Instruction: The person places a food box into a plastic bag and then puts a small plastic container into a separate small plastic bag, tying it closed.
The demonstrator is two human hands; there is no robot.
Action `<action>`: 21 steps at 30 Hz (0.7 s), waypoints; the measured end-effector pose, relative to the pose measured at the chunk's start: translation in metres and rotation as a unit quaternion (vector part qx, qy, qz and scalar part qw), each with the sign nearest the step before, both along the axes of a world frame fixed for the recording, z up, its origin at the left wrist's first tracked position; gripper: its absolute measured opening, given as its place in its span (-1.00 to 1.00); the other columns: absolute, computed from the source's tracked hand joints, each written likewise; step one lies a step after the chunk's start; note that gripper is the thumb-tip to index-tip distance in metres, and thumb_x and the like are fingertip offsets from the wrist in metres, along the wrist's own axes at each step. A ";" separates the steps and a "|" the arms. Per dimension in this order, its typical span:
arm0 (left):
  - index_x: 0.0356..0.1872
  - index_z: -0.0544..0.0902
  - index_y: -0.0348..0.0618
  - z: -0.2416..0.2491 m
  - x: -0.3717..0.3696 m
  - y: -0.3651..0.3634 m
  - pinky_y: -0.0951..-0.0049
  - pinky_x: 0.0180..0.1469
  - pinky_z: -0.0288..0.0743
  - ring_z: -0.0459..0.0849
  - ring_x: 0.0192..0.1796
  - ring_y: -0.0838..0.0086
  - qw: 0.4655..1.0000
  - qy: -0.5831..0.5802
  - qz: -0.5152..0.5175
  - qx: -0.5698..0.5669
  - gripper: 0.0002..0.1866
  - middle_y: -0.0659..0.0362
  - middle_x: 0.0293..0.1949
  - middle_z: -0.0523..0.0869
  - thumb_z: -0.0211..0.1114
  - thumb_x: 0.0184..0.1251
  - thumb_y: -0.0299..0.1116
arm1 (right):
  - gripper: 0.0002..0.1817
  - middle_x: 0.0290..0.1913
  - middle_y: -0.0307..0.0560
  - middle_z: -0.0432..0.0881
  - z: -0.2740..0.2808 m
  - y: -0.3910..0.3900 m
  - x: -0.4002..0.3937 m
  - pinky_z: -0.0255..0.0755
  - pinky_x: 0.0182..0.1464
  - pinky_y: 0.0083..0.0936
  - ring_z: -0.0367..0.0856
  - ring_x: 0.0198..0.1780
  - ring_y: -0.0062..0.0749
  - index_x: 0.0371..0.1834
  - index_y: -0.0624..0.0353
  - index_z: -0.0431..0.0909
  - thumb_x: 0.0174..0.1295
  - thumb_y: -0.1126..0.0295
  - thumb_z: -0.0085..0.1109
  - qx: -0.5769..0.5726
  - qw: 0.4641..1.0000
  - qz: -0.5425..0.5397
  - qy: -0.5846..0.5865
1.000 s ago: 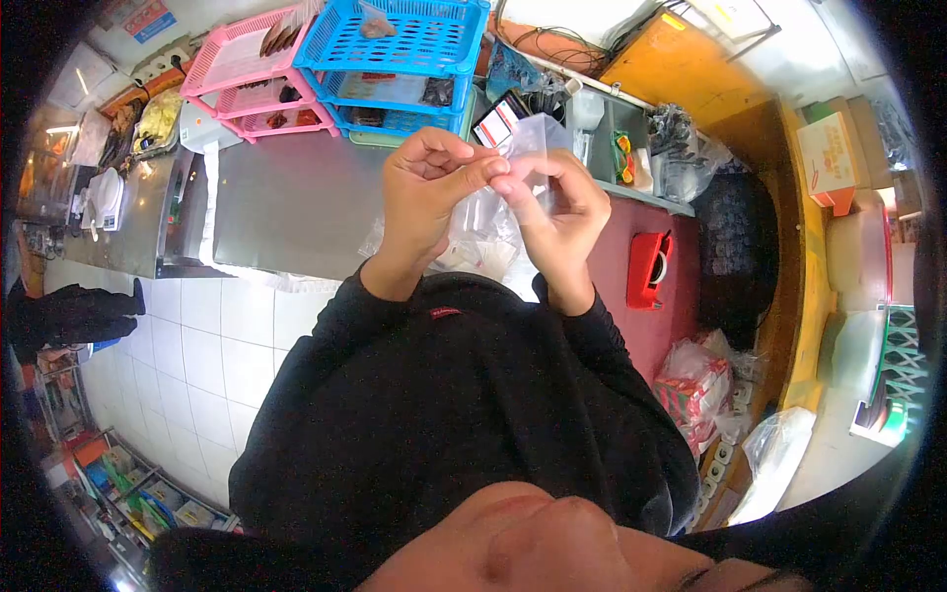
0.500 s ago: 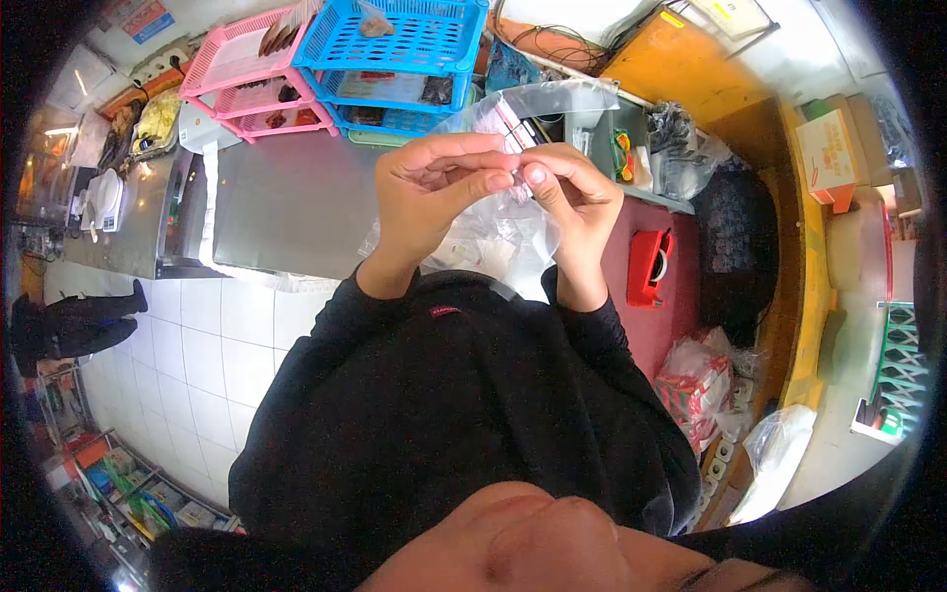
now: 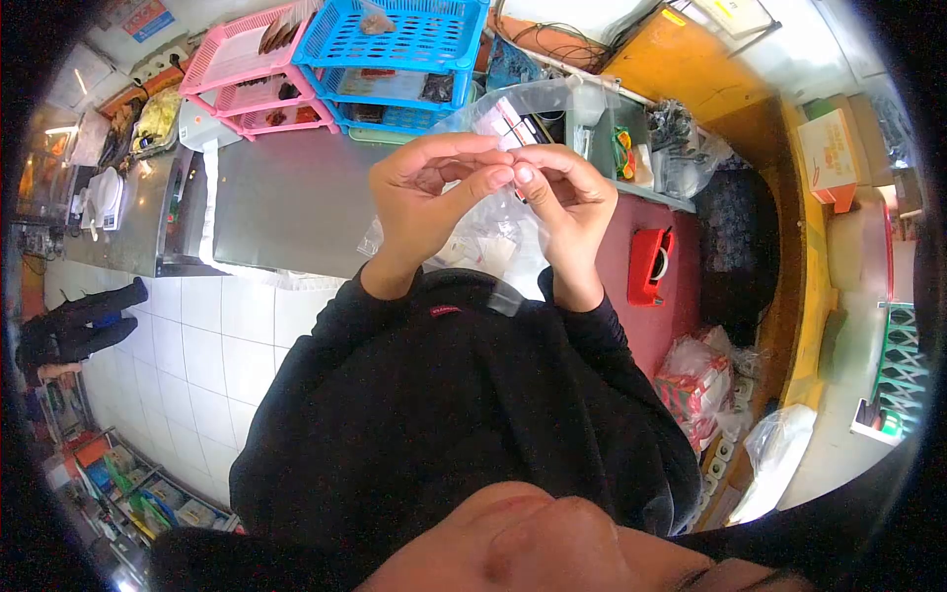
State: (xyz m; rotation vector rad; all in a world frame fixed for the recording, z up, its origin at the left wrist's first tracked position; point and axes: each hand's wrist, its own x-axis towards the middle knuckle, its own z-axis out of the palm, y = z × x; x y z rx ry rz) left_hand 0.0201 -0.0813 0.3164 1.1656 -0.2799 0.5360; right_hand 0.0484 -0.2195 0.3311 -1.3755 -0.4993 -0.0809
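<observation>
In front of my chest, my left hand (image 3: 419,202) and my right hand (image 3: 574,207) meet at the fingertips. Each has thumb and fingers pinched together, and what lies between them is too small or hidden to make out. Clear plastic bags (image 3: 478,245) with whitish pieces spread below and behind the hands. Just beyond the fingertips lies a pinkish-white printed card or packet (image 3: 503,120), partly covered by clear plastic.
Pink tiered baskets (image 3: 242,49) and blue tiered baskets (image 3: 390,39) stand at the back of the metal counter (image 3: 286,202). A red tape dispenser (image 3: 648,266) rests on the reddish surface to the right. Another person's dark-clothed legs (image 3: 89,321) show at far left.
Both hands have shifted slightly left, still pinched together. The card beyond them shows a little differently. At far left, the other person has moved a bit, and a hand now shows.
</observation>
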 end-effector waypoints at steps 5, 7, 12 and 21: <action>-0.14 0.58 -0.37 0.000 -0.001 -0.002 0.51 -0.13 0.59 0.70 -0.21 0.43 1.000 0.016 0.011 -0.011 -0.72 -0.01 -0.26 0.70 0.35 0.08 -0.65 | -0.86 -0.28 -0.10 0.66 -0.003 -0.001 0.000 0.46 -0.13 -0.61 0.59 -0.24 -0.55 -0.26 0.32 0.63 0.12 0.53 0.27 -0.005 0.999 -0.016 0.031; -0.15 0.59 -0.37 -0.001 0.000 -0.002 0.52 -0.15 0.59 0.70 -0.21 0.44 1.000 0.013 0.009 -0.009 -0.73 0.00 -0.26 0.70 0.35 0.08 -0.65 | -0.86 -0.27 -0.08 0.67 -0.004 -0.002 0.001 0.46 -0.13 -0.62 0.60 -0.24 -0.55 -0.26 0.34 0.62 0.12 0.53 0.27 0.013 1.000 0.005 0.023; -0.18 0.59 -0.36 -0.006 0.002 -0.002 0.56 -0.19 0.57 0.69 -0.23 0.47 1.000 -0.002 0.021 0.017 -0.76 0.03 -0.27 0.70 0.35 0.08 -0.65 | -0.86 -0.27 -0.07 0.67 0.000 -0.004 -0.002 0.46 -0.12 -0.61 0.60 -0.24 -0.55 -0.27 0.35 0.62 0.12 0.52 0.28 0.006 0.999 0.005 0.036; -0.20 0.58 -0.33 -0.005 0.001 -0.002 0.58 -0.23 0.57 0.68 -0.25 0.52 0.999 0.020 0.006 0.036 -0.78 0.07 -0.30 0.70 0.33 0.11 -0.63 | -0.89 -0.30 -0.12 0.67 -0.006 -0.006 0.002 0.45 -0.15 -0.63 0.59 -0.26 -0.57 -0.30 0.34 0.62 0.14 0.52 0.25 -0.006 0.999 -0.009 0.040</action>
